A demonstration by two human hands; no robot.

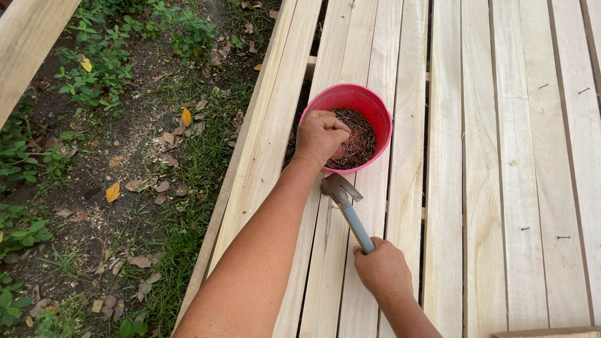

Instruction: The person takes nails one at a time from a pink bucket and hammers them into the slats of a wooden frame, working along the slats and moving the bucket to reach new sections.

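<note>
My left hand reaches into a pink bucket that holds several dark nails; its fingers are curled down among the nails, and whether it grips any is hidden. My right hand is shut on the grey handle of a claw hammer. The hammer's head rests on the pale wooden planks just below the bucket.
The planks run lengthwise with narrow gaps, and a few nail heads show at the right. Bare soil, grass, dry leaves and green plants lie to the left. Another board crosses the top left corner.
</note>
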